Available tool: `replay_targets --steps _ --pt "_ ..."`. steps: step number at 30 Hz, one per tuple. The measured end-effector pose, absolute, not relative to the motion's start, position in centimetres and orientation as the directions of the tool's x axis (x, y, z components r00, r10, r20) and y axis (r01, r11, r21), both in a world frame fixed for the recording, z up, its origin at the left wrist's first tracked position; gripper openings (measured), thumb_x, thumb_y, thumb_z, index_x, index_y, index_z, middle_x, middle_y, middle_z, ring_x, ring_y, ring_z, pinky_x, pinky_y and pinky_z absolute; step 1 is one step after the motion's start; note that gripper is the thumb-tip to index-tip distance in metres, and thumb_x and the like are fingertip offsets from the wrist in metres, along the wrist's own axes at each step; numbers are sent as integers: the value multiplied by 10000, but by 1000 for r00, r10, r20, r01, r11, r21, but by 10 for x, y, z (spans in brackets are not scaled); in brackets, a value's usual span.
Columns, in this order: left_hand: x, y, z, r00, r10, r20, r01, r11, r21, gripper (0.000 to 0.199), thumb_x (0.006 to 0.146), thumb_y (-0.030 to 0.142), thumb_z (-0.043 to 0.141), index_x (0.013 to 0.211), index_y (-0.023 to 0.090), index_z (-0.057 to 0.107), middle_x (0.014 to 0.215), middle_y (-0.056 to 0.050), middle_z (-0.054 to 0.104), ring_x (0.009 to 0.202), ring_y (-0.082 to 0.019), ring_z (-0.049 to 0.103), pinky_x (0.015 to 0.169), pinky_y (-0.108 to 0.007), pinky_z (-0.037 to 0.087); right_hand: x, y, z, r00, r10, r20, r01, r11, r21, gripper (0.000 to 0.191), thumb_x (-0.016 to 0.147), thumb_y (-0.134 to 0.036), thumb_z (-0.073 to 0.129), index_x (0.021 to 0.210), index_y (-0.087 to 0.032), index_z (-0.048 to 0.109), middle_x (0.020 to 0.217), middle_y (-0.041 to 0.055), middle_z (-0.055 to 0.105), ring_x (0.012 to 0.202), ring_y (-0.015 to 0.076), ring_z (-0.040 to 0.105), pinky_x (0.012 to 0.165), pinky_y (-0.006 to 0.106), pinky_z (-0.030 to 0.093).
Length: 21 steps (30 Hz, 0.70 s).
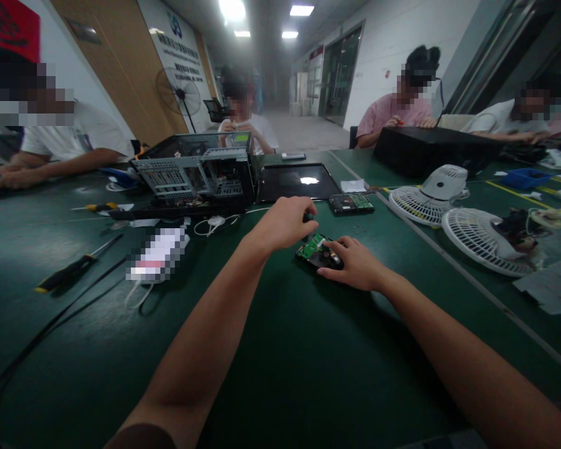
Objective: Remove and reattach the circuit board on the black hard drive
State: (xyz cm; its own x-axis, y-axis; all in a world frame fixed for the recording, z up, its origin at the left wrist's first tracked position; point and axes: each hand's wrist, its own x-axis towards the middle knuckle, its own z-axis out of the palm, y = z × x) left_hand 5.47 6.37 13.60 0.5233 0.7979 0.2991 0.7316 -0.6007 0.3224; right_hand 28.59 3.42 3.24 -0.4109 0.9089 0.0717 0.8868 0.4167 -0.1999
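Note:
A hard drive (pixel 312 251) lies on the green table with its green circuit board facing up. My right hand (pixel 353 263) grips its right side, thumb at the near edge and fingers across the top. Above the drive's far left corner, my left hand (pixel 287 223) is closed around a dark-handled screwdriver (pixel 308 216). Most of that tool is hidden by the fingers, and its tip is hard to make out. A second hard drive (pixel 351 204) lies farther back to the right, board side up. Tiny loose pieces, perhaps screws (pixel 361 228), are scattered just in front of it.
An opened computer case (pixel 191 174) stands at back left, beside a black panel (pixel 297 181). Left are a phone (pixel 159 254) and a yellow-black screwdriver (pixel 72 270). White fan parts (pixel 489 240) lie right. Co-workers sit across the table, one behind a black box (pixel 437 149).

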Motion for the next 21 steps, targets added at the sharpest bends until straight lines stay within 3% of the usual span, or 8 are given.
replay_targets --steps 5,12,18,21 --pt "56 63 137 511 820 257 757 -571 316 267 821 297 634 1015 150 745 959 -103 752 850 -225 677 759 -333 503 285 33 33 -406 912 64 889 410 -202 823 861 -766 549 1490 -236 531 1330 185 580 1197 379 561 996 496 474" --pt "54 60 139 569 779 262 730 -626 276 326 827 222 565 1095 173 742 1034 -91 744 830 -211 656 768 -337 497 285 34 32 -405 912 61 889 409 -206 825 857 -773 547 1485 -237 536 1321 185 580 1184 381 563 987 499 478" --pt "55 63 135 561 781 273 737 -622 265 321 825 125 543 1068 182 745 1104 -90 746 1012 -234 664 918 -350 504 286 35 30 -413 907 84 886 422 -192 818 858 -774 542 1474 -236 545 1301 179 587 1181 370 561 1004 493 466" --pt "54 66 132 569 776 272 716 -631 300 313 822 105 537 1029 189 756 1090 -73 755 1001 -223 675 924 -344 510 285 35 31 -415 906 85 885 423 -192 815 854 -773 548 1468 -237 552 1286 177 592 1165 368 565 995 494 470"
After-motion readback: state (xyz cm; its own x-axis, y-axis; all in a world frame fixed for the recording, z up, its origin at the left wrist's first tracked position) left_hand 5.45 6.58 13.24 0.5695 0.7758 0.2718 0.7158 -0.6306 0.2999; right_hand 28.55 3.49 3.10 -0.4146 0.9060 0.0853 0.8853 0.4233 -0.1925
